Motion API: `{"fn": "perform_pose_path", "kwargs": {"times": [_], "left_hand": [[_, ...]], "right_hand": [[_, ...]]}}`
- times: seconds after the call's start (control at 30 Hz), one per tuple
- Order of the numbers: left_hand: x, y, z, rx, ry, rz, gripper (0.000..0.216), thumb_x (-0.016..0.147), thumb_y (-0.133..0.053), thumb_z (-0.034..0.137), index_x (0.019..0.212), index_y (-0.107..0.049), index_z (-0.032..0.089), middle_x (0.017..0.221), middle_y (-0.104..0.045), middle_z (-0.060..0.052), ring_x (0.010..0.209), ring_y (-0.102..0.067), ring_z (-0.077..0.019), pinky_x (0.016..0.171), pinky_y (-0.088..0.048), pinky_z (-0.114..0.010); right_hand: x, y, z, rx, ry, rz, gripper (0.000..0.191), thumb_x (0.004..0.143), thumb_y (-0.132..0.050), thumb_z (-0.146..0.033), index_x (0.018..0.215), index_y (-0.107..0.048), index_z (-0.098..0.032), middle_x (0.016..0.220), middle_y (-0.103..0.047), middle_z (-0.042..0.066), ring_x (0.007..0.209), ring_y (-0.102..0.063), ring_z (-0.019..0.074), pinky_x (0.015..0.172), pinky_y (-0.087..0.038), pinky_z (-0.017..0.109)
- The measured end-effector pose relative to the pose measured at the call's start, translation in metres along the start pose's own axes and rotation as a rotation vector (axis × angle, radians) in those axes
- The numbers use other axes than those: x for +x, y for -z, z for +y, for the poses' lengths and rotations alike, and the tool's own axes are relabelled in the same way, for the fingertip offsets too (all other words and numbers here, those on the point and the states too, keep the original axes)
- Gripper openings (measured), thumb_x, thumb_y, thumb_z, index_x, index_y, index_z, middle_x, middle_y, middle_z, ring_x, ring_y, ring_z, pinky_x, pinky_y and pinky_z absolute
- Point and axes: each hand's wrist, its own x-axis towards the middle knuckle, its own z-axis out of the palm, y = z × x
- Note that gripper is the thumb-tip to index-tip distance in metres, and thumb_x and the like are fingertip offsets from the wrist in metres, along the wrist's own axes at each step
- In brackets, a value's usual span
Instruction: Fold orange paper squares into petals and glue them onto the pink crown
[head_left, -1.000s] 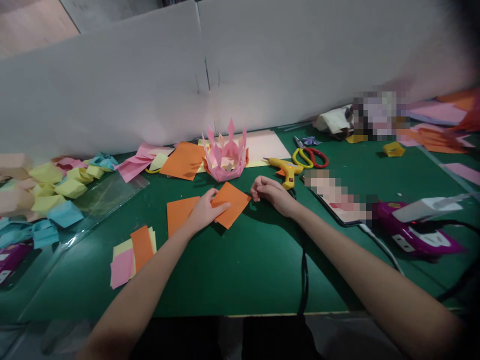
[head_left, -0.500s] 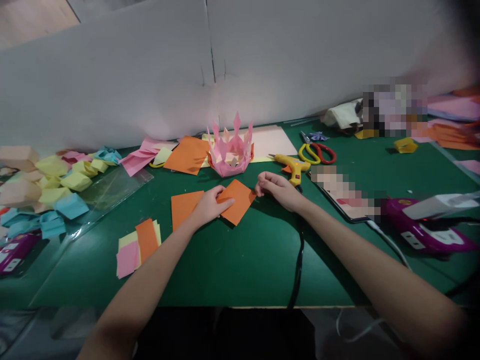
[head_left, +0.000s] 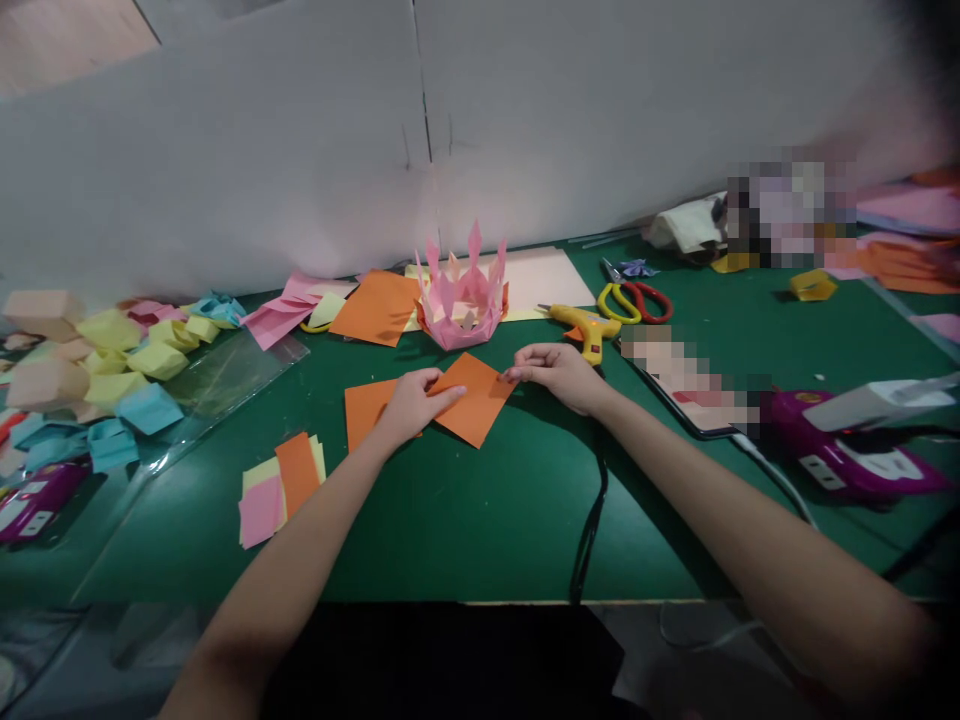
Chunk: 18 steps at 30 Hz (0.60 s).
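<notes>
My left hand [head_left: 417, 402] holds the left corner of a square sheet of orange paper [head_left: 475, 402], thumb on top. At the sheet's right corner, the thumb and fingertips of my right hand [head_left: 553, 374] are pinched together on the edge. Another orange sheet [head_left: 363, 408] lies flat on the table, partly under my left hand. Just beyond stands a pink folded-paper crown [head_left: 466, 318] with upright points. A yellow hot glue gun [head_left: 586, 326] rests past my right hand, its black cord running toward me.
Scissors [head_left: 654, 304] with yellow and red handles lie behind the glue gun. A phone [head_left: 686, 392] and a purple device [head_left: 844, 450] are at right. Folded paper boxes [head_left: 154, 360] pile up at left, beside a clear plastic sheet [head_left: 232, 385]. Small paper slips [head_left: 297, 474] lie near my left forearm.
My right hand has moved slightly left and its fingertips now pinch the sheet's right corner. The orange sheet has shifted a little in my left hand.
</notes>
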Motion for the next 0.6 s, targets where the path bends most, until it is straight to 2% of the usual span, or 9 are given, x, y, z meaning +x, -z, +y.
{"fn": "perform_pose_path", "kwargs": {"times": [0.13, 0.2, 0.27, 0.33, 0.43, 0.47, 0.53, 0.6], "left_hand": [[-0.001, 0.007, 0.001, -0.031, 0.059, 0.029, 0.035, 0.068, -0.067, 0.048, 0.066, -0.058, 0.014, 0.062, -0.052, 0.001, 0.059, -0.051, -0.0134, 0.051, -0.035, -0.023], [-0.002, 0.007, 0.0, 0.03, 0.041, 0.021, 0.034, 0.07, -0.066, 0.048, 0.069, -0.062, 0.014, 0.064, -0.056, -0.001, 0.063, -0.054, -0.0161, 0.055, -0.038, -0.024], [-0.003, 0.007, -0.002, 0.14, -0.014, -0.013, 0.032, 0.072, -0.065, 0.046, 0.08, -0.067, 0.015, 0.076, -0.064, -0.003, 0.075, -0.059, -0.0206, 0.065, -0.044, -0.029], [-0.003, 0.006, -0.002, 0.253, -0.086, -0.071, 0.038, 0.074, -0.065, 0.043, 0.103, -0.066, 0.02, 0.099, -0.068, -0.006, 0.092, -0.06, -0.0247, 0.081, -0.045, -0.034], [-0.005, 0.004, 0.001, 0.369, -0.196, -0.128, 0.061, 0.077, -0.065, 0.038, 0.133, -0.045, 0.025, 0.126, -0.057, -0.009, 0.114, -0.052, -0.0265, 0.097, -0.04, -0.04], [-0.006, 0.002, 0.004, 0.415, -0.237, -0.124, 0.063, 0.078, -0.064, 0.036, 0.136, -0.041, 0.024, 0.13, -0.054, -0.01, 0.118, -0.049, -0.0267, 0.1, -0.038, -0.041], [-0.01, -0.001, 0.011, 0.508, -0.317, -0.087, 0.054, 0.082, -0.059, 0.031, 0.133, -0.044, 0.02, 0.134, -0.049, -0.013, 0.127, -0.04, -0.0271, 0.106, -0.032, -0.043], [-0.016, -0.008, 0.019, 0.536, -0.336, -0.151, 0.045, 0.087, -0.052, 0.034, 0.13, -0.048, 0.02, 0.138, -0.045, -0.013, 0.13, -0.038, -0.0256, 0.108, -0.029, -0.043]], "right_hand": [[0.001, 0.001, 0.001, -0.025, 0.008, -0.002, 0.032, 0.061, -0.076, -0.045, 0.07, -0.061, -0.019, 0.071, -0.071, 0.003, 0.076, -0.067, 0.0192, 0.072, -0.048, 0.03], [0.001, 0.001, 0.001, -0.044, 0.02, -0.011, 0.031, 0.063, -0.075, -0.046, 0.071, -0.063, -0.019, 0.072, -0.071, 0.004, 0.075, -0.067, 0.0184, 0.072, -0.048, 0.03], [0.0, 0.0, -0.001, -0.07, 0.033, -0.023, 0.03, 0.066, -0.072, -0.047, 0.074, -0.065, -0.018, 0.077, -0.073, 0.005, 0.074, -0.065, 0.0172, 0.071, -0.047, 0.03], [-0.001, -0.001, -0.003, -0.099, 0.047, -0.036, 0.031, 0.071, -0.068, -0.048, 0.078, -0.068, -0.018, 0.081, -0.073, 0.006, 0.072, -0.063, 0.016, 0.069, -0.047, 0.03], [-0.002, -0.003, -0.006, -0.131, 0.068, -0.057, 0.034, 0.076, -0.062, -0.052, 0.079, -0.069, -0.018, 0.077, -0.072, 0.005, 0.068, -0.06, 0.0145, 0.067, -0.047, 0.029], [-0.002, -0.003, -0.006, -0.136, 0.075, -0.061, 0.036, 0.078, -0.06, -0.053, 0.079, -0.069, -0.018, 0.075, -0.071, 0.005, 0.066, -0.059, 0.0141, 0.068, -0.047, 0.03], [-0.002, -0.004, -0.007, -0.142, 0.083, -0.058, 0.04, 0.08, -0.056, -0.056, 0.08, -0.069, -0.018, 0.073, -0.069, 0.004, 0.065, -0.057, 0.0136, 0.068, -0.047, 0.03], [-0.001, -0.004, -0.007, -0.142, 0.085, -0.045, 0.041, 0.081, -0.054, -0.057, 0.085, -0.068, -0.018, 0.072, -0.069, 0.003, 0.064, -0.056, 0.0133, 0.067, -0.047, 0.029]]}}
